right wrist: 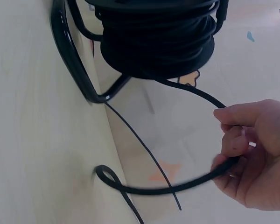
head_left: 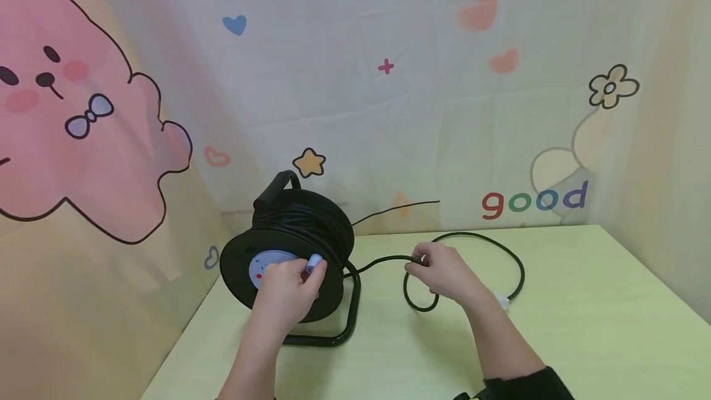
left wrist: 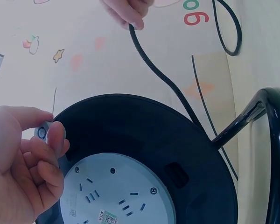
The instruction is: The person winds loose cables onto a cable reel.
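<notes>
A black cable reel [head_left: 239, 264] stands on the table, its round light-blue socket panel [left wrist: 126, 182] facing forward. My left hand [head_left: 284, 296] pinches the small light-blue knob [head_left: 314, 261] at the rim of the reel's front disc, between thumb and fingers. To the right of the reel, my right hand [head_left: 449, 271] grips the black cable [head_left: 389, 258] that runs out from the drum. In the right wrist view the cable passes through the curled fingers [right wrist: 233, 140] and hangs in a loop below them. Many turns of cable are wound on the drum [right wrist: 156, 46].
The reel rests on a bent black tube stand [head_left: 354, 310]. Beyond my right hand the loose cable curves over the pale table [head_left: 600, 326] to a white plug [head_left: 502, 301], partly hidden by my forearm. A printed curtain [head_left: 344, 97] hangs behind the table.
</notes>
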Action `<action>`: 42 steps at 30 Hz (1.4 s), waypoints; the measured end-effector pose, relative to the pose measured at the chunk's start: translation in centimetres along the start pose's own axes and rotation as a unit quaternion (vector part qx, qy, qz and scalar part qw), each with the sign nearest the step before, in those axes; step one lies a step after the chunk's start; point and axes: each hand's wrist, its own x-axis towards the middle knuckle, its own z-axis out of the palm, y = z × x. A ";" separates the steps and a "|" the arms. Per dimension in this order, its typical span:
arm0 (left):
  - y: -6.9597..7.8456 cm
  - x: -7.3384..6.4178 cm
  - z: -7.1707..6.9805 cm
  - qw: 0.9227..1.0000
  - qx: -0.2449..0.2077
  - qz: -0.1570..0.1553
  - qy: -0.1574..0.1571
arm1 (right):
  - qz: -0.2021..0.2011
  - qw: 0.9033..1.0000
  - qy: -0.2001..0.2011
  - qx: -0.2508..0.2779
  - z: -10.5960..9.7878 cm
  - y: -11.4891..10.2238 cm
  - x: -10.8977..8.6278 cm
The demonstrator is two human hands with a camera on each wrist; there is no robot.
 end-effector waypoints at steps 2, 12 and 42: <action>-0.1 0.0 0.1 1.000 0.007 0.006 0.002 | -0.033 0.999 0.032 -0.016 -0.5 0.6 0.0; -0.1 0.0 0.1 1.000 0.004 -0.004 0.002 | -0.020 0.988 0.123 -0.088 -1.2 3.0 0.3; 0.0 0.0 0.1 1.000 0.004 -0.005 -0.007 | -0.065 0.985 0.098 -0.123 -6.6 5.2 -1.8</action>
